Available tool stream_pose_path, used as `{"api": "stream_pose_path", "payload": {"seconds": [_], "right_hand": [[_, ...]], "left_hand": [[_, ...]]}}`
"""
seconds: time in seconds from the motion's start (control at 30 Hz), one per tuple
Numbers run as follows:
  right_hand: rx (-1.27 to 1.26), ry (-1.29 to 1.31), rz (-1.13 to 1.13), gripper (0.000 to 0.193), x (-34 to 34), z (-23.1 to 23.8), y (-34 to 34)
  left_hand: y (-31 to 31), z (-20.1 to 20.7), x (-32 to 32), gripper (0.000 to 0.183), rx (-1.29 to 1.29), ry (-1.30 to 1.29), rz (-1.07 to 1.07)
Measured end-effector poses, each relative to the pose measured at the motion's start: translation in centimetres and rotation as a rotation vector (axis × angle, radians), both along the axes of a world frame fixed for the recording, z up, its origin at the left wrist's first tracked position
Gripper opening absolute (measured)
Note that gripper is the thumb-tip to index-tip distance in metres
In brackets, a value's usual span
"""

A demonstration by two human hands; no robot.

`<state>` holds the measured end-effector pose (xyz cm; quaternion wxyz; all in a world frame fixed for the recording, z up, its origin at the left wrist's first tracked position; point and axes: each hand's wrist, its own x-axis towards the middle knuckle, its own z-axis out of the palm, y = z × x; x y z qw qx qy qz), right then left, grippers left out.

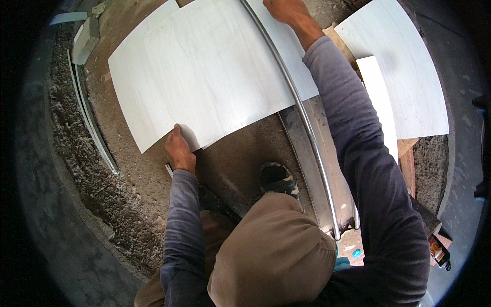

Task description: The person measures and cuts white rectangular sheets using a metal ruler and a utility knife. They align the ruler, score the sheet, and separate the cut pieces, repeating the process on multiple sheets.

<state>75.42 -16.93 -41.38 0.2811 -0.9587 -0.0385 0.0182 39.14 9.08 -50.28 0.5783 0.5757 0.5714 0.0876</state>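
A large white tile (174,77) with faint grey veining lies in front of me, overlapping other white sheets like it. At its near edge my left hand (180,148) is closed, the thumb on top and the fingers partly hidden beneath. My right hand (290,14) reaches to the far right side of the tiles, its fingers curled and partly cut off by the upper edge of the view. What those fingers hold, if anything, cannot be made out. A long shiny metal tube (291,87) crosses over the tiles, between my two hands, and runs back toward my knee.
To the right, another white tile (404,71) rests beside a narrow white strip (379,97). A dark flat board (312,158) lies beneath the tube. Thin metal strips (87,112) and a pale block (86,42) lie at left on the dusty floor. My shoe (279,178) stands near the tiles.
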Motion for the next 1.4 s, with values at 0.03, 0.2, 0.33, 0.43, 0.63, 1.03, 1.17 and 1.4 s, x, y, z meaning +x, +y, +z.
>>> {"api": "stream_pose_path", "payload": {"seconds": [0.03,0.2,0.33,0.43,0.63,1.03,1.17,1.4], "right_hand": [[-0.003,-0.020,0.027,0.053,-0.3,0.0,-0.1],[-0.040,-0.047,0.120,0.044,-3.2,-0.7,-2.2],[-0.097,-0.149,0.118,0.043,-8.6,-0.2,-5.2],[-0.009,-0.051,0.098,0.040,-13.8,0.9,-7.8],[0.039,0.090,0.063,0.034,-24.1,3.2,-12.8],[0.043,0.334,-0.035,0.032,-38.9,6.1,-20.2],[0.064,0.289,-0.027,0.035,-40.9,5.9,-21.4],[0.074,0.279,-0.005,0.039,-41.7,5.6,-22.2]], "left_hand": [[0.1,-0.2,0.0,0.056,0.026,-0.001,-0.017],[0.6,-1.1,-0.3,0.055,-0.005,-0.034,0.000],[0.3,-1.3,-0.2,0.031,0.101,-0.070,0.021],[0.1,-0.9,0.0,0.039,0.072,-0.004,0.035],[0.6,-1.0,-0.2,0.057,0.048,-0.045,-0.056],[1.4,-1.9,-0.3,0.060,0.085,0.023,-0.061],[1.1,-2.0,-0.3,0.061,0.104,-0.009,-0.041],[2.2,-2.9,-0.4,0.058,0.070,-0.005,-0.033]]}}
